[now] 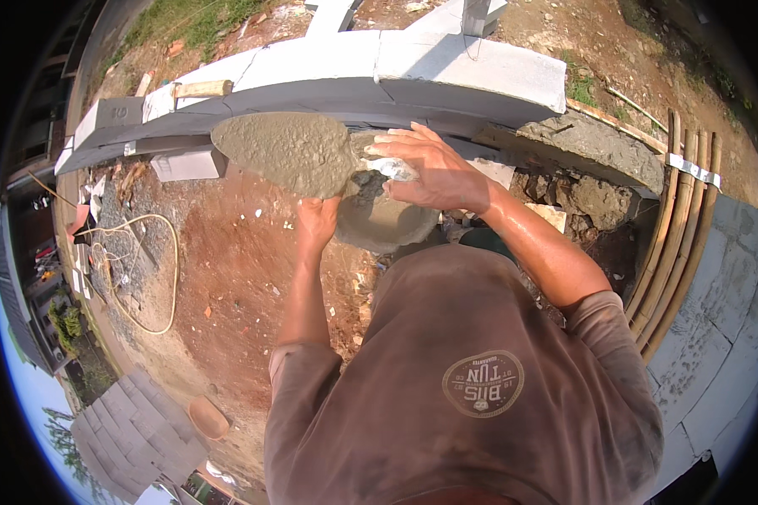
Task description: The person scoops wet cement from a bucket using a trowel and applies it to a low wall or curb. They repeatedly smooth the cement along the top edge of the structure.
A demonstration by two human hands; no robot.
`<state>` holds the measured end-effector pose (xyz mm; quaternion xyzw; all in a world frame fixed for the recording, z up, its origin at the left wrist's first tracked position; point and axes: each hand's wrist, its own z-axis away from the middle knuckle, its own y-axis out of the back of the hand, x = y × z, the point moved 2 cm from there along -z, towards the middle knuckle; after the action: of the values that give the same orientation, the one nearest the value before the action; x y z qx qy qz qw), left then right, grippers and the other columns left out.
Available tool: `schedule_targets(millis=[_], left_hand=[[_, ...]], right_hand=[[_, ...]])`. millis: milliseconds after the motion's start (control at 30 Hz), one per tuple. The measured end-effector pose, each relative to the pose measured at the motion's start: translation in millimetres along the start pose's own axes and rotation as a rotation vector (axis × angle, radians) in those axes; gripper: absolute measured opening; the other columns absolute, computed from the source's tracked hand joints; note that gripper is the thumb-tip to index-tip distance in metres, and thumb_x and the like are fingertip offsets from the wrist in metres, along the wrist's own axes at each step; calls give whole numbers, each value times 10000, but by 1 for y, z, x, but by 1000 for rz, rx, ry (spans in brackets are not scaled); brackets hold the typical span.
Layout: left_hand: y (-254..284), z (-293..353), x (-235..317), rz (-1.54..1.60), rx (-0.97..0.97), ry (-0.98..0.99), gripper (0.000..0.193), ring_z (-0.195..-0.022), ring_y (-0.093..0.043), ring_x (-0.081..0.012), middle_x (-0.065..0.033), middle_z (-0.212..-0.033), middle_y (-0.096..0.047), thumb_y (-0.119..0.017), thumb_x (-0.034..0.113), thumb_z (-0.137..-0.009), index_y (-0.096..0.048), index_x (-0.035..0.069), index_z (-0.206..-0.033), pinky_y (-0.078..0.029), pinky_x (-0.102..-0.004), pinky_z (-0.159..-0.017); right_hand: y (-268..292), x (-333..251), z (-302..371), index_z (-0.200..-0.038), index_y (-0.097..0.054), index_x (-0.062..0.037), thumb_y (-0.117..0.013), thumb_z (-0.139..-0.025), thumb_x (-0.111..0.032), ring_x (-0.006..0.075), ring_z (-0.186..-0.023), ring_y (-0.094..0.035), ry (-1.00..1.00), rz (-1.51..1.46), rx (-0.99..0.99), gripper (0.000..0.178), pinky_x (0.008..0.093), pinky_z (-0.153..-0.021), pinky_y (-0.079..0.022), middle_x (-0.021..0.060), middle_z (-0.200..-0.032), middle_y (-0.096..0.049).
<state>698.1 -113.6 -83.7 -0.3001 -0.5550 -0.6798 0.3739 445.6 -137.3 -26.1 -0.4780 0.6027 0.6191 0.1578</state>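
My left hand (315, 220) is closed at the near edge of a broad flat piece loaded with wet grey mortar (285, 153). The mortar hides most of that piece, so its kind is unclear. My right hand (429, 171) is just to the right, its thumb and fingers around a small whitish thing (393, 168) smeared with grey. What that is I cannot make out. Under both hands sits a round tub (387, 240) with grey mortar in it. Beyond the mortar load, a low wall of pale blocks (312, 71) runs across.
Bamboo poles (678, 236), bound with a white strip, lean at the right by grey blocks (720, 290). A rough concrete beam (598, 151) lies near the wall's right end. A pale hose (175, 269) curls on the left ground. Stacked blocks (135, 429) stand lower left.
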Motion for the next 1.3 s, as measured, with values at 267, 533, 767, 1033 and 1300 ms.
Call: schedule_targets(millis=[267,533,767,1033,1300], left_hand=[[96,15,-23,56,152,-36,349,-1034,-582,-271,-186,-1173,-586,-603,204,-882,-582,-7,-1160,-461,-354,-843],[-1,114,-145,879,422,610,853,-1269,-379,-334,-183,-1409,-345,-519,568,-870,-160,58,-1452,-307,-496,-1035],[-15,82,-72,955,109,190,435,-1067,-547,-224,-108,-1199,-522,-575,174,-900,-399,34,-1273,-453,-408,-903],[-25,19,-93,857,384,146,332,-939,-593,-202,-108,-1069,-570,-622,149,-873,-476,7,-1135,-494,-358,-815],[55,4,-44,5,446,487,475,-721,-571,-166,-145,-769,-653,-507,389,-936,-648,-63,-899,-446,-332,-674]], right_hand=[[-73,-63,-51,-1139,-575,-24,-611,-726,-266,314,-831,-628,-172,-418,-276,480,400,-769,-471,182,-931,-642],[-121,-112,-80,-1050,-581,-24,-637,-700,-246,319,-855,-641,-310,-555,-280,418,402,-737,-492,182,-860,-645],[-150,-103,-59,-1119,-566,-30,-623,-716,-280,345,-1014,-567,-504,-463,-68,478,415,-844,-458,212,-1047,-544],[-141,-72,-47,-1120,-555,-29,-613,-765,-296,351,-1057,-532,-469,-379,29,448,423,-876,-440,199,-1106,-509],[-33,-2,43,-1059,-566,-16,-526,-849,-302,343,-863,-640,-540,401,-423,358,463,-743,-490,202,-878,-653]])
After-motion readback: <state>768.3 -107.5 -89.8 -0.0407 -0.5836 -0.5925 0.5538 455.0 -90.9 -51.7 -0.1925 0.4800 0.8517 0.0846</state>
